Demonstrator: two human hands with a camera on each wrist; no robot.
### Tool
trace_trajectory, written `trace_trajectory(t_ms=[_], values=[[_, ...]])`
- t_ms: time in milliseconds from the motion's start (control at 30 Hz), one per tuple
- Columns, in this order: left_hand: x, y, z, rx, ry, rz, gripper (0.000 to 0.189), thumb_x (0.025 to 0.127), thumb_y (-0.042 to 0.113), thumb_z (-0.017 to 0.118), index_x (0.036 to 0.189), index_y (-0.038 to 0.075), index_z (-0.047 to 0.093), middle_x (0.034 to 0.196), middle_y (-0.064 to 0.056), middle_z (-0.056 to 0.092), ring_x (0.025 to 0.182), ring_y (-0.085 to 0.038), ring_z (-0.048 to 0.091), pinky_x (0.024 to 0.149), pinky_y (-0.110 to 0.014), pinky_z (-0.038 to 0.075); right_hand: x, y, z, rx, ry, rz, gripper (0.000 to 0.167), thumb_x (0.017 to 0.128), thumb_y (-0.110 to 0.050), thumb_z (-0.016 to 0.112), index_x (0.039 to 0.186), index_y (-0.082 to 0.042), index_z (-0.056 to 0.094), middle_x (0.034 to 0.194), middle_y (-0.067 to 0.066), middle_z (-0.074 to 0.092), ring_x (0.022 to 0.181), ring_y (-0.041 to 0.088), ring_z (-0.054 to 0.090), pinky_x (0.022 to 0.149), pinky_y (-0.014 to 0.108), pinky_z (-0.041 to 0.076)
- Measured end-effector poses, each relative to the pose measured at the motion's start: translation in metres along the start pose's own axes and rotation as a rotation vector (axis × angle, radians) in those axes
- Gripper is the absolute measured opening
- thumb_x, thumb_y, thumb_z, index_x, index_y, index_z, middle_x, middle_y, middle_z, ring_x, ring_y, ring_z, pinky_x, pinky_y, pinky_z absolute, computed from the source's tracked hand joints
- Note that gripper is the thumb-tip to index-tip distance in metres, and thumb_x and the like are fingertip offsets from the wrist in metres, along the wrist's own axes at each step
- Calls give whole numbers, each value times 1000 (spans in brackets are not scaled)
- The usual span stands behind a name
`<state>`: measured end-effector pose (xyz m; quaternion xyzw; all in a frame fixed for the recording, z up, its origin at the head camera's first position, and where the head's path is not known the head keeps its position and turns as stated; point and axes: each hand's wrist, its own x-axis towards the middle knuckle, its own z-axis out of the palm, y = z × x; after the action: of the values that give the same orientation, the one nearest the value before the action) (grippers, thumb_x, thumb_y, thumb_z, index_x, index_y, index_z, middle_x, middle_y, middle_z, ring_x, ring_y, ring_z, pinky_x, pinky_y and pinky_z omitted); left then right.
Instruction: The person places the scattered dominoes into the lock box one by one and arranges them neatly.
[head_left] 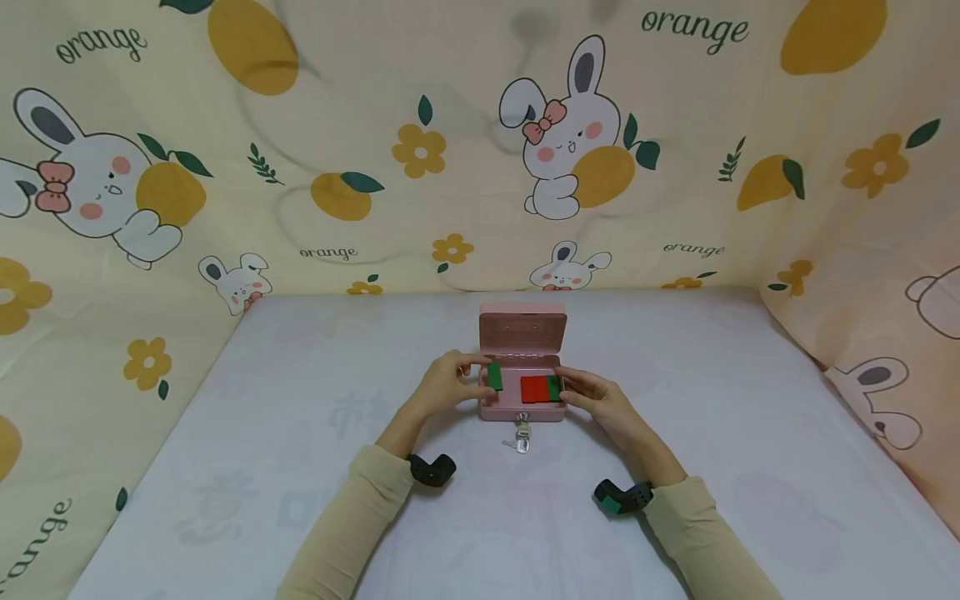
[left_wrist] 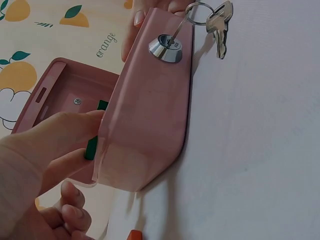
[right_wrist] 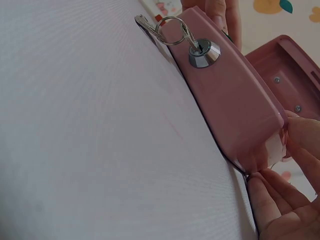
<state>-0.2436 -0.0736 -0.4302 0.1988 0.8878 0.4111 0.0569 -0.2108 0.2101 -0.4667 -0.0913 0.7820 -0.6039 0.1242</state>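
Observation:
A pink metal cash box (head_left: 498, 412) stands on the white table with its lid (head_left: 522, 329) raised at the back. At the box's left end, my left hand (head_left: 446, 383) pinches a green block (head_left: 494, 376) between thumb and fingers, just inside the wall. My right hand (head_left: 607, 404) holds the right end of the box, with digits at the rim and fingertips (right_wrist: 260, 190) at the lower corner. Inside on the right lie red blocks (head_left: 534, 389) beside another green block (head_left: 553, 388). Keys on a ring (left_wrist: 220, 25) hang from the front lock (left_wrist: 166, 48).
An orange-red piece (left_wrist: 134, 235) lies on the table off the box's left end. Each wrist wears a black camera (head_left: 432, 471). Behind the white table (head_left: 300, 500) hangs a cloth (head_left: 465, 83) printed with rabbits and oranges, which also runs down both sides.

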Motion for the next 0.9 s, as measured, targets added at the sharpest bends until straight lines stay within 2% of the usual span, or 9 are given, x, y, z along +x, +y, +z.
trace_trajectory(t_ms=[100, 267, 433, 667, 900], values=[[0, 1, 1, 5, -3, 5, 47, 74, 19, 83, 118, 9, 69, 88, -15, 57, 84, -20, 47, 66, -22, 32, 0, 1, 1, 2, -4, 6, 57, 95, -26, 60, 145, -5, 41, 155, 20, 34, 144, 40, 32, 115, 55, 26], [1, 2, 4, 12, 1, 10, 49, 73, 19, 84, 118, 8, 69, 86, -12, 55, 83, -20, 47, 66, -21, 32, 1, 1, 1, 5, -7, 3, 57, 95, -26, 60, 145, -4, 41, 154, 20, 34, 144, 40, 32, 116, 55, 26], [2, 3, 7, 27, 0, 52, 51, 71, 20, 85, 117, 6, 68, 87, -13, 56, 81, -19, 47, 66, -20, 33, 1, 1, 0, 5, -9, 0, 56, 95, -25, 59, 145, -4, 41, 154, 19, 35, 144, 39, 33, 116, 55, 27], [4, 5, 10, 24, -37, 44, 49, 73, 22, 84, 117, 9, 68, 91, -14, 59, 84, -16, 47, 68, -20, 34, 2, 0, 0, 9, -10, -4, 55, 95, -22, 59, 144, -3, 42, 154, 19, 35, 144, 38, 33, 116, 53, 26], [6, 8, 11, 40, -45, 58, 47, 74, 23, 83, 117, 10, 68, 100, -12, 63, 86, -17, 50, 69, -19, 36, 1, 1, -1, 15, -16, -9, 55, 96, -21, 59, 144, -2, 41, 154, 21, 34, 145, 39, 31, 116, 55, 24]])
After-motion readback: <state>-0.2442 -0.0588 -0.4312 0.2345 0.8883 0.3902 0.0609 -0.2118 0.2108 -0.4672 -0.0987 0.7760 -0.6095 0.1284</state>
